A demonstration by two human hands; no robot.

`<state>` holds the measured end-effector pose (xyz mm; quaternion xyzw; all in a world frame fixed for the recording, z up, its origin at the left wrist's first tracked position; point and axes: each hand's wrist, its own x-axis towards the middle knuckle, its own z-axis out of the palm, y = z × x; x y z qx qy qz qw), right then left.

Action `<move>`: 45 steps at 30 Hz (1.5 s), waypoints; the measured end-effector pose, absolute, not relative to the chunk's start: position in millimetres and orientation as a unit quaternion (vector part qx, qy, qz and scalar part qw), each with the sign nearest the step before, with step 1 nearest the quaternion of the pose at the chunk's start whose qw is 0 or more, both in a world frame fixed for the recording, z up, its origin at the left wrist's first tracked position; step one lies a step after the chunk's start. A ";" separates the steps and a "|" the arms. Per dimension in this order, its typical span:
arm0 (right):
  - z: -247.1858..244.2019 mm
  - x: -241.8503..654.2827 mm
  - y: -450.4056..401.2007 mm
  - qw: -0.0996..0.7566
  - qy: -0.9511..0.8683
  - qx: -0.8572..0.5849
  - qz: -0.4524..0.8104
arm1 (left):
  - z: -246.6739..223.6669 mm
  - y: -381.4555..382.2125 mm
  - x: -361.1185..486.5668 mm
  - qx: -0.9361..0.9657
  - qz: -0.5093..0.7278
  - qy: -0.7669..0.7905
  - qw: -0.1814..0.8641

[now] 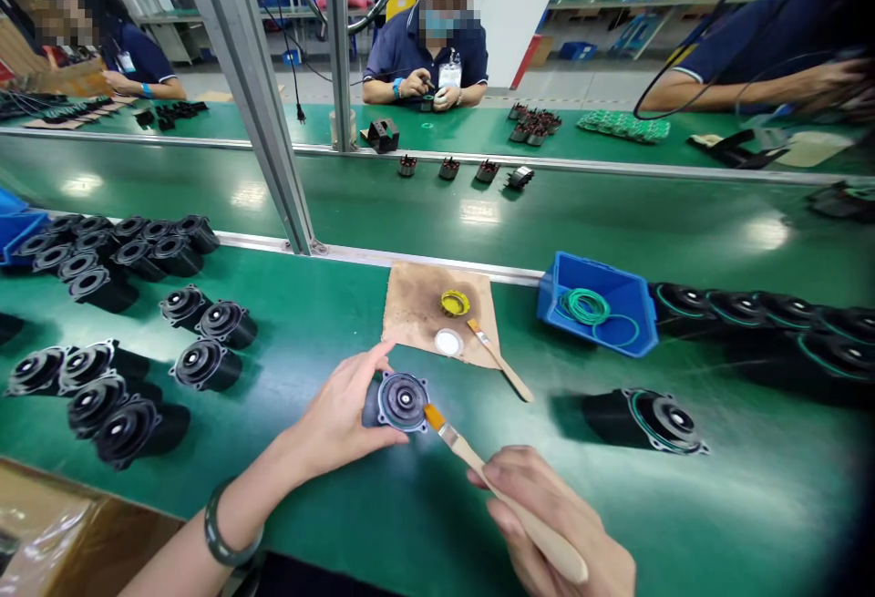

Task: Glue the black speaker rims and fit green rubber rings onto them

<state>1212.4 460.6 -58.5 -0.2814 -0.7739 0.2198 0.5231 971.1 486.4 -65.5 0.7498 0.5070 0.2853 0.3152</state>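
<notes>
My left hand holds a black round motor housing at the middle of the green table, thumb and fingers around its side. The housing's open face with a metal centre points up toward me. In my right hand is a wooden-handled brush, its orange bristles touching the right rim of the housing. Beyond them a stained cardboard sheet bears a yellow cap, a white round lid and a second brush, which sticks out over its edge.
Several black housings stand at the left. A blue bin holds green rings. One housing with a green ring lies at the right, others behind it. A metal post rises beyond. Across the conveyor people work.
</notes>
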 end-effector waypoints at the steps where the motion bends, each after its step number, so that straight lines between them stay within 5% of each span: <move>1: -58.3 1211.8 460.0 0.525 -0.773 -0.281 0.217 | -65.5 485.4 972.9 0.756 0.282 0.512 0.295; 5: -59.0 1211.8 460.2 0.532 -0.775 -0.272 0.204 | -62.9 483.1 976.7 0.764 0.264 0.533 0.250; 29: -62.1 1213.3 483.4 0.523 -0.775 -0.300 0.189 | -61.4 484.8 959.6 0.748 0.276 0.474 0.375; 45: -66.4 1210.8 463.1 0.551 -0.757 -0.296 0.187 | -62.5 478.3 972.0 0.756 0.273 0.515 0.297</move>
